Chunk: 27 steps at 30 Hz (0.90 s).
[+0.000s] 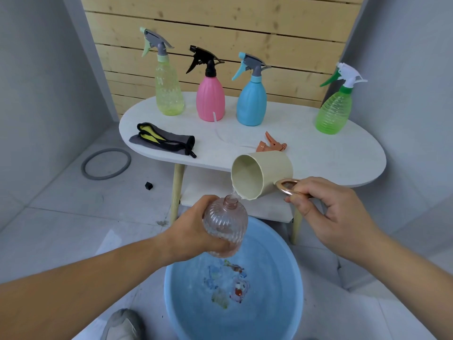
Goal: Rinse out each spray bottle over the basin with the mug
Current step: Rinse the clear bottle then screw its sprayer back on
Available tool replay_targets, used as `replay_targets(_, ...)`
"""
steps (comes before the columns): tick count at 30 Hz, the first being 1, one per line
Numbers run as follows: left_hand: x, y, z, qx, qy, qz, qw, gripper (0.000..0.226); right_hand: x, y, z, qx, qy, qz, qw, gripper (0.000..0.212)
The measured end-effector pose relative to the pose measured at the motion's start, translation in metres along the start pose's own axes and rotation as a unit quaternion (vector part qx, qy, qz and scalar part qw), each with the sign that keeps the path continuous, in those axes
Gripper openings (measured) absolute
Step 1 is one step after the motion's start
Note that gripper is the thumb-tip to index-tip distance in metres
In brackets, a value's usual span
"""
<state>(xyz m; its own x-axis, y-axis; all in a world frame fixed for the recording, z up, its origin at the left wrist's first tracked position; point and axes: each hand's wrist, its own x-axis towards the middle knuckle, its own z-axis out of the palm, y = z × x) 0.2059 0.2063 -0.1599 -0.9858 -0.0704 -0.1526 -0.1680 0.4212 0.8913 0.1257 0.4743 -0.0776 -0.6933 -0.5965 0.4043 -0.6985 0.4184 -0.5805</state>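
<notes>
Spray bottle of clear pink ribbed plastic (pixel 224 229), its head off, sits just below the middle of the frame. The left hand (pixel 196 231) is wrapped round its body and holds it tilted above the basin (pixel 274 251). To its right, the right hand (pixel 328 212) pinches the copper-coloured ring handle (pixel 286 187) of one cream mug (pixel 262 175). The mug is tipped on its side, lip at the bottle's neck, and a thin stream of water (pixel 234 193) runs in.

One blue basin fills the lower centre. A cartoon print shows on its bottom, with any writing too blurred to read.

Behind, on the white oval table (pixel 318 158), four more bottles stand upright with trigger heads on: yellow-green (pixel 169 89), solid pink (pixel 210 99), solid blue (pixel 252 104) and, apart at right, green (pixel 334 111). That makes five bottles counted. One loose orange trigger head (pixel 270 144) lies beside the mug. One grey and yellow pouch (pixel 163 141) lies at the table's left end.

On the floor at left are one grey ring (pixel 106 164) and one small black piece (pixel 148 186).
</notes>
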Motion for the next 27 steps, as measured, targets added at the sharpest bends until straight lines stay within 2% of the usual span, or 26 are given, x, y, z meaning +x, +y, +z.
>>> replay_targets(16, -0.0009, -0.0007, 0.0012, 0.01, 0.002, -0.002, 1.0, 0.089, -0.0004, 0.0, 0.0009, -0.039, 0.011, -0.046, 0.998, 0.029)
replay_targets(27, -0.0007, 0.0, 0.0009, 0.01, 0.004, -0.001, 1.0, 0.086, 0.0016, 0.0017, 0.0026, -0.062, -0.009, -0.079, 0.995, 0.023)
